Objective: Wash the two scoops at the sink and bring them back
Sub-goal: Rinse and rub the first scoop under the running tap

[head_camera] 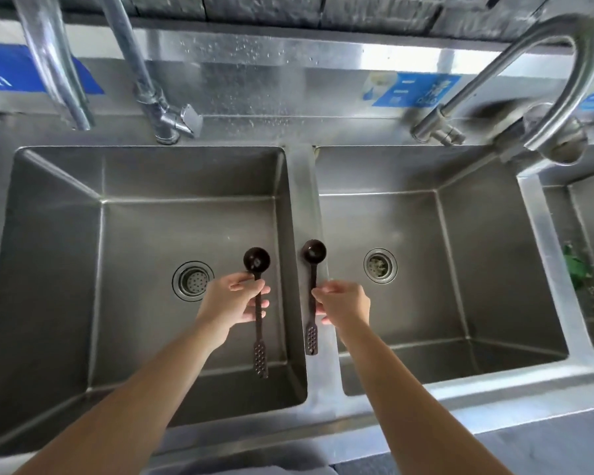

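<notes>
My left hand (pixel 232 298): the fingers are closed around the handle of the left scoop (pixel 257 303), near its bowl.
My right hand (pixel 345 303): the fingers pinch the handle of the right scoop (pixel 312 289) about at its middle.
Left scoop: dark brown, looks like plastic; round deep bowl pointing away from me, long thin handle, flat wider end with many small holes. It hangs over the left basin (pixel 66 269).
Right scoop: same shape and colour. It is held over the divider (pixel 304 186) between the two basins, bowl also away from me.
Sink: stainless steel, dull grey with soft reflections; two deep rectangular basins with sharp folded corners. Each has a round metal drain, the left drain (pixel 192 281) and the right drain (pixel 380 265).
Right basin (pixel 477 269): nothing lies in it that I can see.
Third basin (pixel 590 269): at the far right edge, something green inside; I cannot tell what.
Taps: bent metal pipes; the left tap (pixel 54 60), the middle tap (pixel 144 77) and the curved right tap (pixel 542 84).
Back wall of sink: shiny steel with water drops and blue stickers (pixel 414 89), text too blurred to read.
</notes>
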A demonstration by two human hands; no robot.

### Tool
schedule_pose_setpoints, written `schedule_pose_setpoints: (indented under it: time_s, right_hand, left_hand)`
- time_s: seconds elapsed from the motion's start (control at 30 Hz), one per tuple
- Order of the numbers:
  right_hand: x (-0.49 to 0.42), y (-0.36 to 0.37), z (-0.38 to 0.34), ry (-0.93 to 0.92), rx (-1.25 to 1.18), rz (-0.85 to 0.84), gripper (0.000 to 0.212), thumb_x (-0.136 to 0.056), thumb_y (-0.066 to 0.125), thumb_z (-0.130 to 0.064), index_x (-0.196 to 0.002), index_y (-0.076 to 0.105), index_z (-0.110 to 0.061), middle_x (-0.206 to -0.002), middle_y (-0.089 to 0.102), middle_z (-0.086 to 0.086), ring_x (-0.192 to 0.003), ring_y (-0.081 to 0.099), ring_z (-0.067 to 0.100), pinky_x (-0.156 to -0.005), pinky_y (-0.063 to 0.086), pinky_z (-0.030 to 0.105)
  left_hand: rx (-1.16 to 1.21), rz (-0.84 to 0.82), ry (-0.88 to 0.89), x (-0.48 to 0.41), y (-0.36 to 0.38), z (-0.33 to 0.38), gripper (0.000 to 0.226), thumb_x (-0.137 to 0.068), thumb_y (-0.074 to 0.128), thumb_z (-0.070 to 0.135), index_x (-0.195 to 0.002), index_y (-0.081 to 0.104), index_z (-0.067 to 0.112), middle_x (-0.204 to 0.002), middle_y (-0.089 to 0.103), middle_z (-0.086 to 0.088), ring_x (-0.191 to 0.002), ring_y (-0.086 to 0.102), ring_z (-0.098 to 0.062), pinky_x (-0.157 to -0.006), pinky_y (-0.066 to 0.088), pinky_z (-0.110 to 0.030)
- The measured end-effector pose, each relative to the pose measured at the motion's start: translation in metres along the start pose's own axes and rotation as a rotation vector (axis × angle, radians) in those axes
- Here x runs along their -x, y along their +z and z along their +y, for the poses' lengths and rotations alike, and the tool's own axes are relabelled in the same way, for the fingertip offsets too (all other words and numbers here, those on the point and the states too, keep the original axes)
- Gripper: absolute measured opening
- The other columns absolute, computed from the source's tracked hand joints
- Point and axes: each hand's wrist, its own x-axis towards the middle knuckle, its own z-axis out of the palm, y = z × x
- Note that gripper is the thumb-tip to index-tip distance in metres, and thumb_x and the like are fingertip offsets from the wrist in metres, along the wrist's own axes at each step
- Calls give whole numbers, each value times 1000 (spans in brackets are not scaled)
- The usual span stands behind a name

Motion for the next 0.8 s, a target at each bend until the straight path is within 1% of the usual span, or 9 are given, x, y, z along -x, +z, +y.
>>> schedule_pose_setpoints:
  time_s: [0.13, 0.23, 0.33, 0.4, 0.47, 0.57, 0.63, 0.7, 0.8]
  right_hand:
    - [7, 1, -6, -34, 93, 90, 12, -71, 65, -22, -73, 76, -24, -68, 74, -8, -70, 71, 21, -63, 57, 26]
    - [15, 4, -18, -120, 158, 240, 17, -78, 60, -22, -84, 76, -23, -71, 67, -10, -74, 60, 18, -66, 41, 23]
    - [26, 19, -51, -240, 86, 201, 17, -82, 59, -22, -87, 75, -22, -74, 69, -8, -81, 65, 22, -73, 45, 26]
    - [30, 36, -87, -292, 45, 91, 15, -84, 56, -24, -86, 72, -25, -80, 73, -4, -82, 70, 24, -76, 56, 36]
    - [32, 57, -131, -335, 68, -18, 16, -87, 52, -30, -89, 67, -24, -83, 75, 1, -69, 70, 24, -67, 59, 39]
    - [27, 93, -202, -450, 146, -137, 36, -93, 45, -45, -94, 64, -15, -74, 73, 1, -44, 55, 16, -47, 44, 28]
    - [23, 115, -246, -500, 202, -188, 52, -94, 40, -54, -93, 58, -5, -70, 70, 4, -41, 52, 16, -42, 40, 25]
    - [19, 132, -278, -522, 261, -199, 54, -94, 37, -58, -88, 55, -8, -67, 65, 8, -37, 50, 17, -37, 37, 21]
    - [10, 147, -303, -556, 354, -164, 53, -100, 33, -47, -64, 48, -11, -56, 57, 6, -31, 48, 15, -36, 33, 18]
  left_hand:
    - [66, -25, 12, 2, -17, 6, 61, -86, 72, 5, -140, 47, 13, -88, 77, -18, -78, 75, -37, -67, 62, -46]
    - [143, -48, 34, 4, -32, 18, 58, -84, 70, -1, -135, 48, 16, -86, 77, -18, -76, 74, -40, -61, 61, -44]
    - [167, -74, 37, 6, -48, 34, 50, -80, 70, -4, -122, 50, 12, -87, 77, -15, -70, 74, -40, -59, 59, -44]
    - [172, -69, 53, 6, -57, 47, 43, -81, 63, -5, -118, 48, 10, -88, 77, -14, -54, 68, -32, -52, 56, -37]
    - [188, -36, 69, 5, -65, 61, 38, -82, 50, -7, -116, 45, 10, -89, 76, -18, -41, 52, -24, -41, 42, -28]
    - [204, 24, 110, 0, -76, 83, 36, -82, 39, -5, -117, 44, 3, -90, 73, -20, -36, 31, -17, -40, 21, -22]
    - [224, 36, 130, -3, -82, 96, 32, -84, 38, -2, -115, 47, 1, -88, 71, -19, -35, 26, -15, -40, 17, -20]
    - [265, 30, 133, -7, -86, 107, 20, -92, 41, 4, -110, 49, 4, -83, 68, -16, -33, 25, -13, -40, 15, -17]
    - [317, 23, 123, -15, -89, 120, 12, -100, 42, 15, -104, 50, 8, -76, 64, -12, -32, 23, -10, -41, 13, -17]
